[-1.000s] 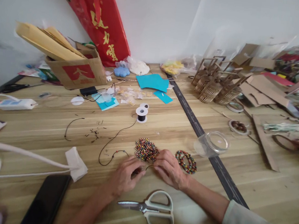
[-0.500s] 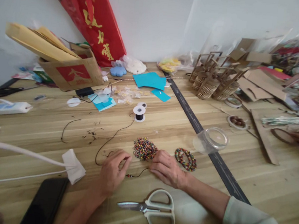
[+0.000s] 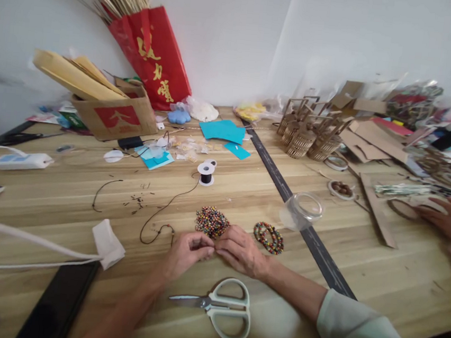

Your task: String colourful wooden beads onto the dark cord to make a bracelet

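Observation:
My left hand (image 3: 190, 251) and my right hand (image 3: 239, 250) meet fingertip to fingertip just below a pile of small multicoloured beads (image 3: 210, 222). Both are closed in a pinch, and what lies between the fingertips is too small to make out. A thin black cord (image 3: 149, 220) with a few beads on it runs from the white spool (image 3: 206, 173) and curves round to my left hand. Right of my right hand lies a coiled string of beads (image 3: 269, 238). White-handled scissors (image 3: 220, 305) lie below my hands, pointing left.
A black phone (image 3: 59, 302) and white cables (image 3: 35, 242) are at the lower left. A clear round container (image 3: 307, 206) sits on the dark strip (image 3: 276, 175). Small wooden baskets (image 3: 302, 139) stand behind. Another person's hand (image 3: 450, 214) rests at the right edge.
My left hand has moved right, bringing its fingertips to those of my right hand. Beads on the cord now show left of my left hand. The view has shifted slightly.

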A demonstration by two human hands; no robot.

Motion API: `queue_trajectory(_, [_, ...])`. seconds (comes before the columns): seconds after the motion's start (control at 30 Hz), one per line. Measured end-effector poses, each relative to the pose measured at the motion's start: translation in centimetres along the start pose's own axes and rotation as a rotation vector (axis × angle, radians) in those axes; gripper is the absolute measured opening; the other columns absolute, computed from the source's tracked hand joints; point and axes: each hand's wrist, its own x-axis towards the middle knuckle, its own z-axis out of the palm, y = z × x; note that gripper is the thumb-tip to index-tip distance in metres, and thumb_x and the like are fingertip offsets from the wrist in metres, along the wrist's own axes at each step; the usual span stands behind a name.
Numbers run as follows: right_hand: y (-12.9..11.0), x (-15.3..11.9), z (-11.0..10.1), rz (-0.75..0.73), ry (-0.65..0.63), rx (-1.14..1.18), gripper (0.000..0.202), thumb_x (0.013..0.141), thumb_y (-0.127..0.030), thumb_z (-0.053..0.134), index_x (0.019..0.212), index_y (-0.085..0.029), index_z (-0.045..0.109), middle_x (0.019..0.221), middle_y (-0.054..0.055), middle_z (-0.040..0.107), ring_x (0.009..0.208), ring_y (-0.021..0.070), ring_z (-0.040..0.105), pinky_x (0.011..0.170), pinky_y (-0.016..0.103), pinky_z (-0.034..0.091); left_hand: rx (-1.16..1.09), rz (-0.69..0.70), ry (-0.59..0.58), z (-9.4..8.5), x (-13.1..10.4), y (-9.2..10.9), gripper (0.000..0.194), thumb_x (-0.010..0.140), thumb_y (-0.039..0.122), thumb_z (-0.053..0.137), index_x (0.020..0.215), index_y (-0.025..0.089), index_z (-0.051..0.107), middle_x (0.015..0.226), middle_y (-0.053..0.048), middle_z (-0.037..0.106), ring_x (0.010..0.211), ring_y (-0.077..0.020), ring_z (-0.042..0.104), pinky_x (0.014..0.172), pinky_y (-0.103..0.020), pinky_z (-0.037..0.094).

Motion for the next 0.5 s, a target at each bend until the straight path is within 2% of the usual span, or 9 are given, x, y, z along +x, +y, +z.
queue_trajectory(0.13, [-0.1,0.1,-0.4,0.053,0.003,0.073,0.019,0.100,-0.028,0.046,0.103,-0.016,0.061,0.089,0.009,0.063,0.083,0.0190,0.056,0.074,0.033,0.051,0.061,0.047,0.016,0.2,-0.1,0.4,0.021,0.071,0.033,0.070,0.067,0.014,0.063,0.058,0.001,0.061,0.056,-0.0118,0.054,0.056,-0.023,0.043])
queue_trajectory(0.23, [-0.1,0.1,-0.8,0.220,0.064,0.147,0.036,0.102,-0.041,0.038,0.118,-0.015,0.057,0.106,0.013,0.061,0.103,0.0224,0.056,0.088,0.038,0.050,0.101,0.089,0.059,0.1,-0.1,0.4,0.018,0.074,0.031,0.066,0.068,0.015,0.061,0.057,0.002,0.058,0.056,-0.0111,0.052,0.055,-0.022,0.041])
queue_trajectory(0.4, [0.5,-0.2,-0.4,0.588,0.219,0.191,0.049,0.103,-0.048,0.020,0.135,-0.021,0.046,0.135,0.010,0.050,0.131,0.0208,0.043,0.112,0.040,0.036,0.175,0.151,0.240,-0.6,0.1,0.1,0.015,0.079,0.028,0.058,0.071,0.016,0.060,0.062,0.001,0.060,0.057,-0.0125,0.054,0.055,-0.022,0.041])
queue_trajectory(0.5, [1.0,-0.5,0.5,0.676,0.200,0.210,0.050,0.103,-0.050,0.021,0.140,-0.023,0.041,0.146,0.009,0.042,0.139,0.0197,0.034,0.118,0.041,0.028,0.288,0.212,0.319,-0.7,0.1,-0.2,0.013,0.081,0.026,0.055,0.073,0.017,0.061,0.069,-0.002,0.063,0.069,-0.0172,0.060,0.068,-0.028,0.048])
